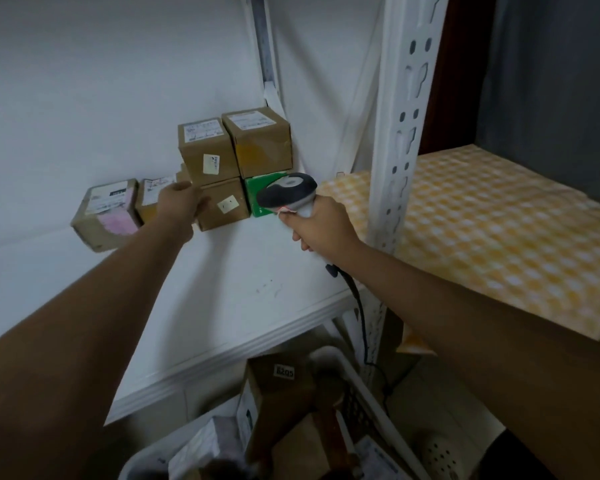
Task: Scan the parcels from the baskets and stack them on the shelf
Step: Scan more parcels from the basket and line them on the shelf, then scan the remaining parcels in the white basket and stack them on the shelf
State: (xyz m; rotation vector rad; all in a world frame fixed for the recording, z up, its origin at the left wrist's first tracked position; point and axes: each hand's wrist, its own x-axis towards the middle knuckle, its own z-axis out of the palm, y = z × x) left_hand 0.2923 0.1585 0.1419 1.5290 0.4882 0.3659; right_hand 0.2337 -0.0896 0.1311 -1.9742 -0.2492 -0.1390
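On the white shelf (250,271) several brown parcels stand against the back wall. Two boxes (205,150) (260,142) are stacked on a lower brown box (224,206) and a green box (260,188). My left hand (179,206) reaches in and grips a small brown parcel (149,199) beside the lower box; my fingers are hidden behind it. A parcel with a pink side (106,216) lies further left. My right hand (317,225) holds a grey barcode scanner (288,194) by its handle, in front of the green box.
A white slotted shelf post (400,133) rises to the right of the scanner. Beyond it lies a shelf with a yellow checked cover (492,230). Below, a white basket (368,386) holds more parcels, among them a tall brown box (278,396). The scanner cable (361,313) hangs down.
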